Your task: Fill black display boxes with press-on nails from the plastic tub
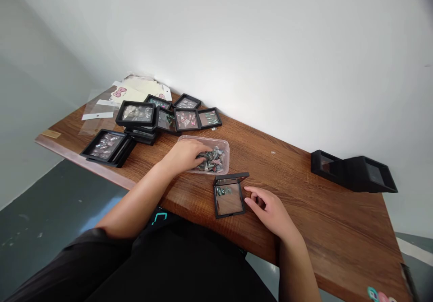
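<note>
My left hand reaches into a clear plastic tub of loose press-on nails. Its thumb and index finger are apart among the nails, and I see nothing held between them; the other fingertips are partly hidden. In front of the tub, a black display case lies with its lid raised. Several green nails sit in a row near its hinge, behind the clear film. Just right of this case is my right hand, thumb and index finger spread with nothing in them, fingertips close to the frame's edge.
Black cases with nails are stacked and spread at the left and behind the tub. Printed cards and clear bags lie farther left. Two black cases stand at the right near the wall. A small clear piece lies mid-table.
</note>
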A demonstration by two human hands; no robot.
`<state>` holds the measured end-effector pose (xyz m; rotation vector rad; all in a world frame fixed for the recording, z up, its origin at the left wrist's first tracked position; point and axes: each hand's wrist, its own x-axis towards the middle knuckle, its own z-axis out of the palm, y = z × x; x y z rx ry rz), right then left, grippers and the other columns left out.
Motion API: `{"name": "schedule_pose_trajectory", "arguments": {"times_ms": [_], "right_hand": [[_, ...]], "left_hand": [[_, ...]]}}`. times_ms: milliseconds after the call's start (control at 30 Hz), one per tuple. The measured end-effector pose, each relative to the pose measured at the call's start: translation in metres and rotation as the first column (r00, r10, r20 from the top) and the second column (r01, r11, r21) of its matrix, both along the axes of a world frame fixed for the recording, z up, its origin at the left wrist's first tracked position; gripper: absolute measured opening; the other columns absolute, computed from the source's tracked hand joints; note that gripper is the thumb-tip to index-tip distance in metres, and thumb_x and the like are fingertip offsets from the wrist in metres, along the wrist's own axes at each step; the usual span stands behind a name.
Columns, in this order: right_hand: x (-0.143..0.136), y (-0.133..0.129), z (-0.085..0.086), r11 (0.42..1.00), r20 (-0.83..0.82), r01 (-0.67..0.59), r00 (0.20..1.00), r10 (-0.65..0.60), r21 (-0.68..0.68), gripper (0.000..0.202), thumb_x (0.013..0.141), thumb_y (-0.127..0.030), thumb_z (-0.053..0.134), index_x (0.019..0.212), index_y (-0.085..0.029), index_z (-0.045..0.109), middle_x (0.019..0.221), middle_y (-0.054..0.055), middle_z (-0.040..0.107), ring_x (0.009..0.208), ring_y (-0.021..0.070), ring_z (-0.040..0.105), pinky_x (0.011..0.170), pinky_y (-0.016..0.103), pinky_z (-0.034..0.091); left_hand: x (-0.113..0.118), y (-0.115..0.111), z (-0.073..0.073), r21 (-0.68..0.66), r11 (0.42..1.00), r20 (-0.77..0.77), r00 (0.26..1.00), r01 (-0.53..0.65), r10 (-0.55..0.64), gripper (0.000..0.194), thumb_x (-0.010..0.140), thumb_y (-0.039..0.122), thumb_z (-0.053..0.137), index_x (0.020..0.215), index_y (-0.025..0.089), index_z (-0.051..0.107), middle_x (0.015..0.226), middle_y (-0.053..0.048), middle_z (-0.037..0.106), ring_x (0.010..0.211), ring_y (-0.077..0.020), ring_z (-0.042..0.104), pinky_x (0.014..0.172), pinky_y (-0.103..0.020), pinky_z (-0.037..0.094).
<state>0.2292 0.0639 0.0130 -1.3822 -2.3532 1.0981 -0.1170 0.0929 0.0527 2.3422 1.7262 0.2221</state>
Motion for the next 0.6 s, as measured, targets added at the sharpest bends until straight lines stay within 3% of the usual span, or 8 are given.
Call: {"name": "schedule_pose_trajectory", "arguments": {"times_ms": [133, 367, 600], "right_hand": [[-0.0001, 0.0004, -0.0001, 1.000, 0.000, 0.004, 1.000, -0.004, -0.003, 0.039, 0.097, -0.051, 0.053, 0.124, -0.025, 0.067, 0.084, 0.002, 0.067, 0.072, 0.0153, 0.058, 0.072, 0.031, 0.050], [-0.0009, 0.0001, 0.0013, 1.000, 0.001, 0.010, 1.000, -0.010, -0.002, 0.038, 0.096, -0.049, 0.054, 0.123, -0.026, 0.068, 0.085, 0.002, 0.067, 0.072, 0.0153, 0.058, 0.072, 0.031, 0.051], [0.0002, 0.0013, -0.0009, 1.000, -0.002, 0.014, 1.000, -0.015, -0.007, 0.039, 0.097, -0.050, 0.053, 0.124, -0.026, 0.068, 0.085, 0.002, 0.067, 0.070, 0.0149, 0.057, 0.071, 0.030, 0.051]], "left_hand": [[-0.0017, 0.0039, -0.0044, 0.020, 0.999, 0.042, 0.998, 0.046, -0.046, 0.022, 0.092, 0.033, 0.060, 0.105, 0.025, 0.076, 0.096, -0.003, 0.076, 0.094, -0.0213, 0.070, 0.083, -0.030, 0.049], [-0.0043, 0.0015, -0.0032, 0.068, 0.997, 0.184, 0.982, 0.040, -0.052, 0.023, 0.094, 0.038, 0.059, 0.097, 0.023, 0.076, 0.096, -0.003, 0.076, 0.088, -0.0175, 0.069, 0.078, -0.027, 0.048], [-0.0060, -0.0009, -0.0031, 0.131, 0.991, 0.445, 0.893, 0.007, -0.065, 0.028, 0.093, 0.047, 0.064, 0.092, 0.021, 0.077, 0.092, -0.003, 0.078, 0.086, -0.0167, 0.071, 0.082, -0.027, 0.052]]}}
